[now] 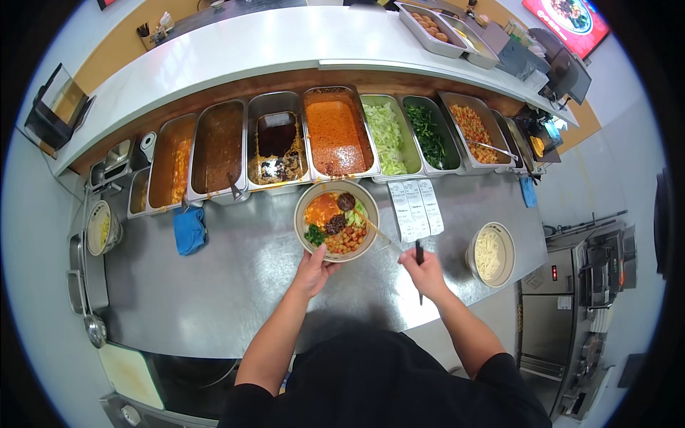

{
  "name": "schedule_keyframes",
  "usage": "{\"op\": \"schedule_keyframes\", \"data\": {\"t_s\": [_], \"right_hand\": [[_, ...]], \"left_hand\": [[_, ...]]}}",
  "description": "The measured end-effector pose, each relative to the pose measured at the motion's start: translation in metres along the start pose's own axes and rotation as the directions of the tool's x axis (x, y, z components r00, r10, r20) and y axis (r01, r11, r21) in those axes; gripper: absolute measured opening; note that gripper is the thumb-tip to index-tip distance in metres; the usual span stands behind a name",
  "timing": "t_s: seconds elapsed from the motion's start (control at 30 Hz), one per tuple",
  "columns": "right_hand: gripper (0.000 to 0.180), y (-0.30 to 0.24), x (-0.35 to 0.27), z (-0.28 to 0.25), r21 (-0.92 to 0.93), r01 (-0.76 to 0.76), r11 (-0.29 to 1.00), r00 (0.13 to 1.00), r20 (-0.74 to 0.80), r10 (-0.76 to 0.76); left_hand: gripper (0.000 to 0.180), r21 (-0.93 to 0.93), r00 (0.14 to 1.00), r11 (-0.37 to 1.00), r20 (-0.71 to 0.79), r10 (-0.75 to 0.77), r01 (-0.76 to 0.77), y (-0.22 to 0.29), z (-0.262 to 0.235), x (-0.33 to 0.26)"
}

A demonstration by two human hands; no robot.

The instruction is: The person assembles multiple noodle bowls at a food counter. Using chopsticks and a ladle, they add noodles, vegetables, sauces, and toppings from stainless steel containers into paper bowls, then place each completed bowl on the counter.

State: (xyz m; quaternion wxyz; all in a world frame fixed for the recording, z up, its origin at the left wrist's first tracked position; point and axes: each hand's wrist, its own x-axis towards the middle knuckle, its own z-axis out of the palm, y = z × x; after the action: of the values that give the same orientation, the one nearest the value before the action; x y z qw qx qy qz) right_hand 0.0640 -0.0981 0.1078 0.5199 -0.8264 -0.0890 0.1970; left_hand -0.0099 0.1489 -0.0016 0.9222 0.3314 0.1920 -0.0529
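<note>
Holding topped bowl [300, 217] | orange sauce [334, 132] in pan [366, 146] | noodles [488, 257] in second bowl [508, 250]

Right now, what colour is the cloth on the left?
The cloth is blue, clearest in the head view.

Middle bowl [307, 197]; pans [341, 176] behind

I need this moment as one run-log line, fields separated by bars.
left hand: grips bowl | right hand: holds thin utensil, black stick | utensil tip: over bowl | slips: right of bowl
</note>
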Motion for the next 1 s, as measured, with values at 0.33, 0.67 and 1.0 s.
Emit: {"op": "schedule_keyframes", "data": {"t_s": [0.33, 0.67, 1.0], "right_hand": [[0.023, -0.081, 0.142, 0.017, 0.416, -0.266, 0.869, 0.956, 0.233, 0.180], [0.042, -0.046, 0.062, -0.044, 0.119, -0.263, 0.957, 0.956, -0.104, 0.276], [0.032, 0.146, -0.032, -0.288, -0.437, -0.496, 0.750, 0.696, -0.717, 0.043]], "left_hand": [[0.045, -0.035, 0.998, 0.998, 0.049, -0.047, 0.048, 0.006, 0.001, 0.001], [0.051, -0.229, 0.998, 0.973, 0.065, 0.001, 0.014, -0.001, -0.001, 0.003], [0.060, -0.233, 0.999, 0.972, -0.037, 0.018, -0.026, -0.022, -0.006, -0.028]]}}
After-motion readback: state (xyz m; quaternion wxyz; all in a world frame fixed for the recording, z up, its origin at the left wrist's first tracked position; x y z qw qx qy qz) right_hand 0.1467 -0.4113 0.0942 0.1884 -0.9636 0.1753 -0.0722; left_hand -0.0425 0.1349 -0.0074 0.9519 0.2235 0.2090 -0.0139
